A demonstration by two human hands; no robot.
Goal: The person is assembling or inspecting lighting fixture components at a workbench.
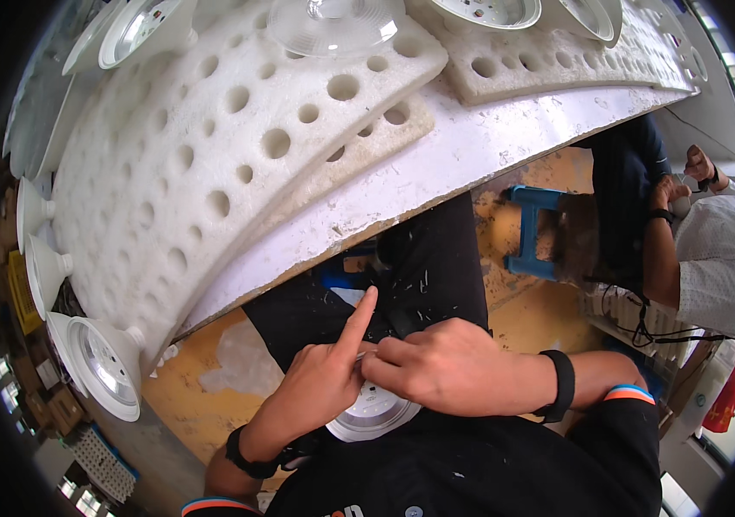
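A round white lamp housing [373, 420] with a shiny inside is at my lap, close against my body. My left hand [317, 388] is at its left side, index finger stretched out and pointing away, the other fingers curled in by the housing. Over the housing, my right hand [438, 366] is closed with thumb and fingers pinched together, meeting the left hand. Whatever lies in that pinch is hidden by the fingers. Both hands cover the far part of the housing.
White foam boards [247, 172] with round holes lie on the white table [505, 138]. More lamp housings [107, 366] stand along the left edge; a clear cover [333, 26] lies on the foam. At right, a co-worker [716, 258] sits near a blue stool [529, 231].
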